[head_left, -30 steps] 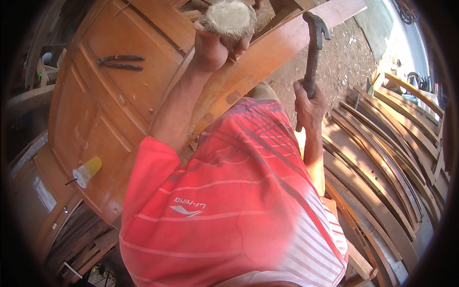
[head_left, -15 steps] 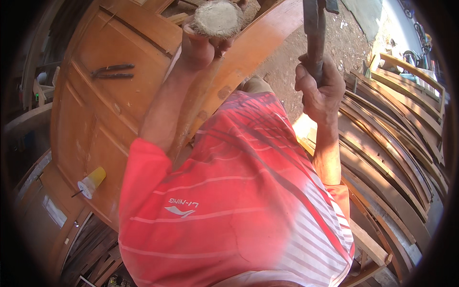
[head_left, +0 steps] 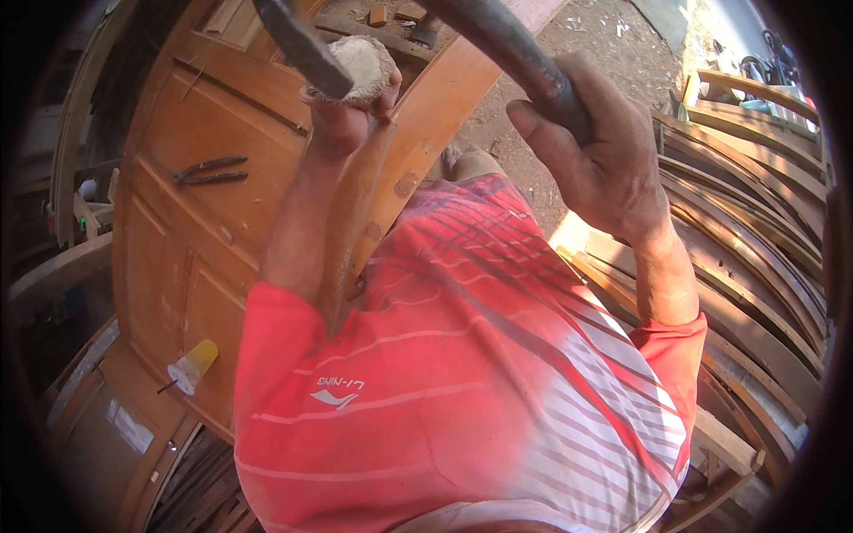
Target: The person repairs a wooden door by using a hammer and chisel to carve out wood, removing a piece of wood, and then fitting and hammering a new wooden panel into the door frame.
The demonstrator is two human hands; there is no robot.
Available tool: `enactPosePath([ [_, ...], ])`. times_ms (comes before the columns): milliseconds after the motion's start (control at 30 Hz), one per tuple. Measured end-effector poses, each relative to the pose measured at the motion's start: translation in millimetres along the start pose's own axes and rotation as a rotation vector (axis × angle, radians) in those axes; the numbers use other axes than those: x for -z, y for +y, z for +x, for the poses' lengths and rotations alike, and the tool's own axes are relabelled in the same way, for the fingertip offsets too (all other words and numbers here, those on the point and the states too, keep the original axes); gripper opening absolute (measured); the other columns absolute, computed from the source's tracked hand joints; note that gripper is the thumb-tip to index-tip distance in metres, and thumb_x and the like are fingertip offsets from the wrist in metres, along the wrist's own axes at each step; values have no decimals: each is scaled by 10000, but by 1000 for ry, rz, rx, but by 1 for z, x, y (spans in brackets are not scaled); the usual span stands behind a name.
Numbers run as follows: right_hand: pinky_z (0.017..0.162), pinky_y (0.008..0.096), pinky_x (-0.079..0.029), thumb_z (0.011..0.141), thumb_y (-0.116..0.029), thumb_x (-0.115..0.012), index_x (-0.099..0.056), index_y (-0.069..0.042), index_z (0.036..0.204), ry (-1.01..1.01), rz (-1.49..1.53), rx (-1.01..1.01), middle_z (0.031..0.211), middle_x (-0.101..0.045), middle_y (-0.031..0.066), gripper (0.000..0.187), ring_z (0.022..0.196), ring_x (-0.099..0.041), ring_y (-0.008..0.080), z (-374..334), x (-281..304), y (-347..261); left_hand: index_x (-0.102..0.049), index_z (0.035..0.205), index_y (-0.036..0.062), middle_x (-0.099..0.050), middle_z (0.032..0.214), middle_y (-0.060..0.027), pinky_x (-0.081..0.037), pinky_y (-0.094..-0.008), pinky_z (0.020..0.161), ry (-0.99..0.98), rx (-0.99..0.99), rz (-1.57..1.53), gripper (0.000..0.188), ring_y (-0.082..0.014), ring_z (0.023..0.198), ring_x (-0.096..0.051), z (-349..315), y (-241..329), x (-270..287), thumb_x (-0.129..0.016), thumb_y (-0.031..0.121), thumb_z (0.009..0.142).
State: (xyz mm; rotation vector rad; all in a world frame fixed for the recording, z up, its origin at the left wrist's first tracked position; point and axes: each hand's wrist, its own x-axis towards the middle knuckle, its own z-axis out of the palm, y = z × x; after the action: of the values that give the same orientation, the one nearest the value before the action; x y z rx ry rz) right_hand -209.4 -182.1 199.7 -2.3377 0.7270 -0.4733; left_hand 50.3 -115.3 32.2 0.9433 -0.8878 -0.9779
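Gripping hammer (head_left: 502, 44) in right hand (head_left: 609, 151), frayed-ended piece (head_left: 366, 64) in left hand (head_left: 342, 131) — with hands apart — at panelled door (head_left: 240, 213) bearing pliers (head_left: 222, 178), near stacked planks (head_left: 751, 253).

Looking down past a red-and-white shirt (head_left: 391, 382), right fingers (head_left: 597, 93) grip a hammer (head_left: 511, 58); its dark head overlaps a pale, frayed, round-ended tool (head_left: 369, 64) in the left fingers (head_left: 388, 94); pliers (head_left: 211, 178) and a yellow-and-white cup (head_left: 193, 366) rest on panelled wood (head_left: 227, 124); timber strips (head_left: 737, 266) lie rightward.
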Motion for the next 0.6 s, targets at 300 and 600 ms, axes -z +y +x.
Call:
enactPosePath([
  [300, 613, 522, -481, 948, -245, -689, -528, -68, 1016, -147, -163, 148, 799, -647, 206, 249, 733, -661, 424, 7, 9, 10, -630, 1000, 22, -569, 734, 1, -418, -269, 555, -140, -304, 144, 620, -114, 622, -531, -2, -7, 11, -769, 581, 773],
  [600, 604, 511, -479, 952, -236, -680, -541, -69, 1017, -154, -296, 111, 772, -645, 194, 227, 710, -658, 422, 7, 4, 12, -659, 873, 51, -606, 720, 18, -485, -304, 608, -39, -332, 341, 259, -123, 661, -578, 2, 9, -2, -856, 217, 841],
])
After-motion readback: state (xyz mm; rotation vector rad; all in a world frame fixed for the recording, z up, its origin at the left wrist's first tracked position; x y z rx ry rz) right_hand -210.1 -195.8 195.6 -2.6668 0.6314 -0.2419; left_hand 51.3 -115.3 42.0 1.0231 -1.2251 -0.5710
